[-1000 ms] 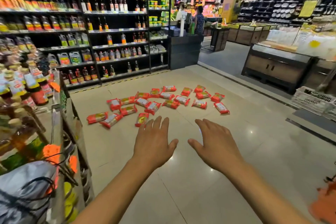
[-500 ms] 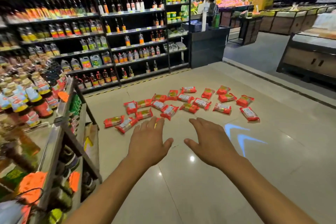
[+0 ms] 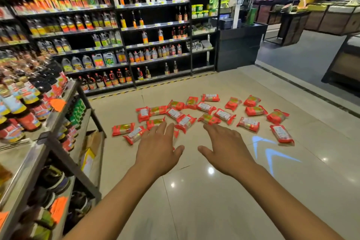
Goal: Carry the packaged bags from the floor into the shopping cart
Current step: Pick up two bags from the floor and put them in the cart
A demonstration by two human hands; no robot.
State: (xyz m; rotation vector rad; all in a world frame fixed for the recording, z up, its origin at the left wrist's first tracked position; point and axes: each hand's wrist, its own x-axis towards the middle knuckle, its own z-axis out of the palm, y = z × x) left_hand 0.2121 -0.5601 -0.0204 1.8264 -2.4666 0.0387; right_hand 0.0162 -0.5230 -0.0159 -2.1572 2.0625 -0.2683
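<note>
Both hands, left hand (image 3: 157,150) and right hand (image 3: 227,148), open and empty, have closed in on the red bags (image 3: 224,116) on the floor (image 3: 214,210) — pickup looks imminent, nothing lifted yet.

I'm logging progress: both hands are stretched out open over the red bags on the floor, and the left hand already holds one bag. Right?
Not quite. In the head view the left hand holds nothing; like the right hand, it is open with fingers spread. The red bags all lie on the floor.
</note>
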